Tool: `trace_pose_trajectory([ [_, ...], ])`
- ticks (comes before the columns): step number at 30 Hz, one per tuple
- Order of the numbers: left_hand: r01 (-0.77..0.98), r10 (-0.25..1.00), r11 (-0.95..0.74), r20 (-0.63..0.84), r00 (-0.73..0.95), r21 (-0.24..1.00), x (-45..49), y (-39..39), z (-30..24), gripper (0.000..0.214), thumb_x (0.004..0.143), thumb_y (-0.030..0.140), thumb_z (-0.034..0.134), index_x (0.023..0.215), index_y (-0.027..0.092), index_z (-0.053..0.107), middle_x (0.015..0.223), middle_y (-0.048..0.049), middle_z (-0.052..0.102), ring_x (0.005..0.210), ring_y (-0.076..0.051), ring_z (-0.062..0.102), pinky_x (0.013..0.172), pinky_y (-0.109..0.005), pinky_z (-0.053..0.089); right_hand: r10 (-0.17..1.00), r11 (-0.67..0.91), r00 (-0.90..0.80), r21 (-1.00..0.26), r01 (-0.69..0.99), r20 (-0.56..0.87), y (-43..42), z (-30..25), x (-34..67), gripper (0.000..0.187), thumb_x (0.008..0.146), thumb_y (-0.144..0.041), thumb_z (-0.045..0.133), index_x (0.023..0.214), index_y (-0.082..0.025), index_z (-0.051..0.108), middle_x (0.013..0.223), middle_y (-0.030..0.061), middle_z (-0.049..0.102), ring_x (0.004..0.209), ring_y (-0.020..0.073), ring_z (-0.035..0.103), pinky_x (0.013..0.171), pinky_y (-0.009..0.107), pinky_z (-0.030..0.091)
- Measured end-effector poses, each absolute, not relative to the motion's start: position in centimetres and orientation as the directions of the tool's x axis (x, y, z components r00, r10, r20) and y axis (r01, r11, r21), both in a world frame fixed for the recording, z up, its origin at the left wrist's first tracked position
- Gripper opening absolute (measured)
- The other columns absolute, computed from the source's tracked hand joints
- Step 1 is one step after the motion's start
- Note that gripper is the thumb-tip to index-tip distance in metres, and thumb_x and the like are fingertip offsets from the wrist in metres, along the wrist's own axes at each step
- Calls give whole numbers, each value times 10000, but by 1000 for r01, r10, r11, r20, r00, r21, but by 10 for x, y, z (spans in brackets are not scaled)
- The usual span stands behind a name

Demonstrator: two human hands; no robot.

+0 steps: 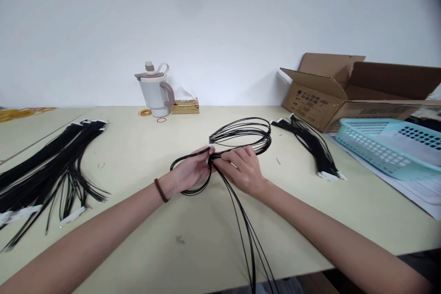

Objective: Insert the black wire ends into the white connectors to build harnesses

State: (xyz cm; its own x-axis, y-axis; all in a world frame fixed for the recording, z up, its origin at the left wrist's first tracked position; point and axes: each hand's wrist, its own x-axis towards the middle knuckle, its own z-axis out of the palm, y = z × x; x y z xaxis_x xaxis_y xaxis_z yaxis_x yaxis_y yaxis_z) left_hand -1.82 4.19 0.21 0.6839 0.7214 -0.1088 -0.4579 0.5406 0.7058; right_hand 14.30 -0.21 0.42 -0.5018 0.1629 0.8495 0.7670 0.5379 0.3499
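Note:
A bundle of thin black cables lies looped in the middle of the pale table. My left hand and my right hand meet where the loops cross, both closed on the cables. One loop curls under my left hand. A larger loop arcs away behind my right hand. The loose cable ends run toward me and drop over the table's near edge. A dark band sits on my left wrist.
A large pile of black cables covers the left side, a smaller bundle lies at right. A turquoise basket and an open cardboard box stand at right. A jug, small box and rubber bands sit by the wall.

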Motion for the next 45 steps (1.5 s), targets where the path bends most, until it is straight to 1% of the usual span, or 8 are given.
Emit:
trace_pose_trajectory([
  [4, -484, 749, 507, -86, 657, 713, -17, 43, 0, 25, 776, 136, 578, 775, 152, 598, 712, 12, 554, 630, -74, 536, 639, -198, 433, 248, 616, -430, 201, 762, 868, 0, 2, 142, 133, 819, -108, 539, 884, -207, 601, 765, 1, 641, 701, 118, 498, 616, 284, 328],
  [10, -467, 845, 414, -139, 516, 781, -16, 46, 1, 76, 827, 180, 517, 776, 158, 570, 784, -30, 647, 731, -114, 620, 754, -216, 437, 653, 712, -141, -541, 447, 744, -1, 14, 144, 158, 900, -230, 426, 896, -190, 578, 858, 47, 640, 821, 132, 591, 749, 297, 477],
  [14, -446, 877, 392, -180, 445, 805, -16, 47, 2, 71, 851, 204, 483, 819, 166, 533, 849, -57, 681, 832, -149, 645, 802, -230, 423, 743, 653, 57, -741, 154, 667, 2, 31, 157, 229, 924, -345, 345, 808, -202, 482, 803, 31, 579, 811, 139, 594, 761, 333, 504],
  [18, -450, 895, 377, -194, 402, 810, -16, 48, 2, 74, 850, 165, 465, 800, 156, 519, 928, -88, 678, 871, -166, 649, 843, -261, 424, 633, 699, 346, -703, 131, 693, 7, 46, 180, 220, 910, -391, 365, 800, -227, 464, 669, -34, 424, 530, 78, 477, 496, 224, 451],
  [21, -460, 893, 358, -154, 423, 812, -14, 47, 2, 76, 839, 149, 475, 790, 149, 533, 920, -94, 675, 858, -169, 650, 847, -272, 431, 434, 695, 430, -598, 400, 792, 5, 52, 188, 182, 891, -355, 431, 855, -233, 562, 646, -30, 401, 482, 71, 389, 403, 203, 324],
  [24, -443, 885, 351, -138, 445, 825, -13, 45, 2, 86, 831, 139, 484, 767, 145, 540, 889, -86, 673, 833, -165, 647, 805, -254, 442, 281, 647, 108, -271, 712, 954, -2, 48, 179, 114, 845, -220, 526, 875, -236, 634, 649, -6, 476, 561, 95, 439, 469, 232, 349],
  [28, -474, 879, 314, -63, 473, 822, -13, 44, 1, 88, 820, 147, 518, 750, 144, 570, 809, -30, 650, 765, -126, 625, 764, -225, 444, 296, 636, -289, 38, 771, 910, -5, 31, 161, 114, 803, -151, 570, 842, -224, 649, 611, -8, 530, 566, 100, 422, 511, 242, 351],
  [45, -479, 856, 307, -19, 517, 822, -12, 43, -1, 118, 783, 109, 541, 702, 150, 617, 797, -24, 615, 795, -138, 597, 793, -274, 455, 373, 564, -340, 80, 822, 863, 1, 19, 161, 88, 820, -167, 540, 797, -198, 619, 621, -3, 538, 600, 116, 394, 554, 251, 339],
])
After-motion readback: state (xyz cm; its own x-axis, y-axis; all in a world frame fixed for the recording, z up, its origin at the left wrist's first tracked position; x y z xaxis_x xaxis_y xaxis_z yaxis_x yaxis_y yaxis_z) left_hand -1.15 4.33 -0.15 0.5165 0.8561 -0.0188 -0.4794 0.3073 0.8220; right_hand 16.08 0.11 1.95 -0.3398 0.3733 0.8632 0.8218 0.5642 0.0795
